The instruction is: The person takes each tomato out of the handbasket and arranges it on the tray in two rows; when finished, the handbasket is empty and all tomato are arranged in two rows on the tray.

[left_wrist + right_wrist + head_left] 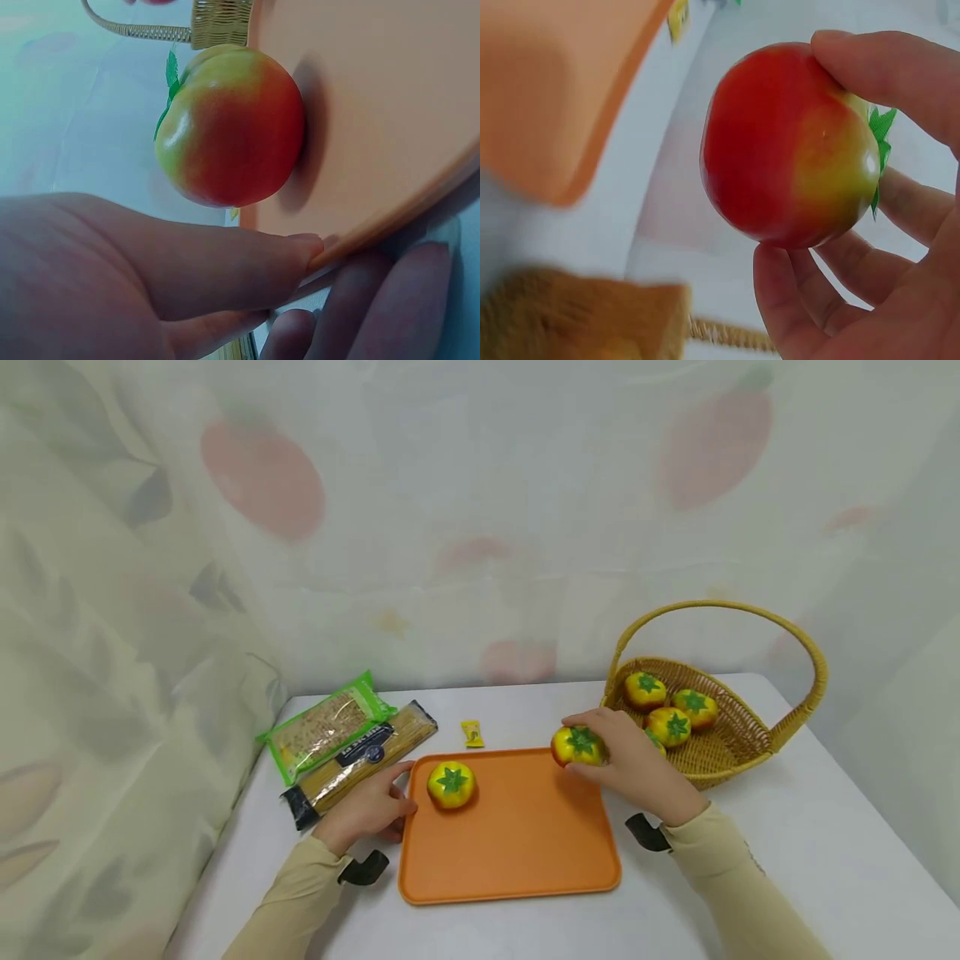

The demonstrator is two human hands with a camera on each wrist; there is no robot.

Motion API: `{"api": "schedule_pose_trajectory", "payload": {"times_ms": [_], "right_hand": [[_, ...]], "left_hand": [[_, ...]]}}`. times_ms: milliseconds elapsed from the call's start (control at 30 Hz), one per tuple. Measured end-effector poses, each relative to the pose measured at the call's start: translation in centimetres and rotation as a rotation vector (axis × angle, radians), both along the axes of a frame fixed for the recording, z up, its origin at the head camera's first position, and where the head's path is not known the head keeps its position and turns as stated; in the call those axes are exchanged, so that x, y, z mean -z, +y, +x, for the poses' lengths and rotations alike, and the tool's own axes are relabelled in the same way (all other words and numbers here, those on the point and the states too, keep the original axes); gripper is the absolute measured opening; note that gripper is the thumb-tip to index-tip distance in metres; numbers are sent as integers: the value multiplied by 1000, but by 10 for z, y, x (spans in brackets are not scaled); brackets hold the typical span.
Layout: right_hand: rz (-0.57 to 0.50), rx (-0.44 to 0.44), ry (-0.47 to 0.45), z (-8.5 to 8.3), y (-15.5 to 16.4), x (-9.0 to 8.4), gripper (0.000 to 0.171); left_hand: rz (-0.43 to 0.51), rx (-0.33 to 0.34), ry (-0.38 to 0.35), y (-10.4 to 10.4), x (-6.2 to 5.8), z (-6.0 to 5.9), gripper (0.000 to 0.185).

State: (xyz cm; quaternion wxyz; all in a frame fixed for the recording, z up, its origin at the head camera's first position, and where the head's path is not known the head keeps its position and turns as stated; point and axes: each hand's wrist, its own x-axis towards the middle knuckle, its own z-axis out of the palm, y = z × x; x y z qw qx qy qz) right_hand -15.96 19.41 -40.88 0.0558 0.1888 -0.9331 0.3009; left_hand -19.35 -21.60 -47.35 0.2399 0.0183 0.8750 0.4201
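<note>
My right hand (637,762) holds a yellow-red artificial tomato (579,746) with a green star-shaped top, over the back right corner of the orange tray (517,835). In the right wrist view, thumb and fingers grip this tomato (787,146) from opposite sides, clear of the tray. My left hand (367,810) pinches the tray's left rim; in the left wrist view the thumb (240,262) lies on top and fingers are beneath. Another tomato (452,785) sits at the tray's back left, near the left hand but apart from it.
A wicker basket (720,768) with a tall handle stands at the back right, with several similar tomatoes (669,727) inside. Behind my left hand lie a green-edged food packet (326,727) and a pack of noodles (397,735). A small yellow sachet (472,733) lies behind the tray.
</note>
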Motion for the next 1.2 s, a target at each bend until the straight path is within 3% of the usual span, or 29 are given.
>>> {"api": "schedule_pose_trajectory", "payload": {"times_ms": [333, 667, 1200], "right_hand": [[-59, -58, -135, -13, -45, 22, 57], [-61, -98, -216, -19, -68, 50, 58], [-20, -143, -251, -21, -83, 55, 60]], "left_hand": [[-5, -1, -17, 2, 1, -4, 74], [-5, 9, 3, 3, -2, -2, 74], [-6, 5, 0, 2, -1, -2, 74]]}}
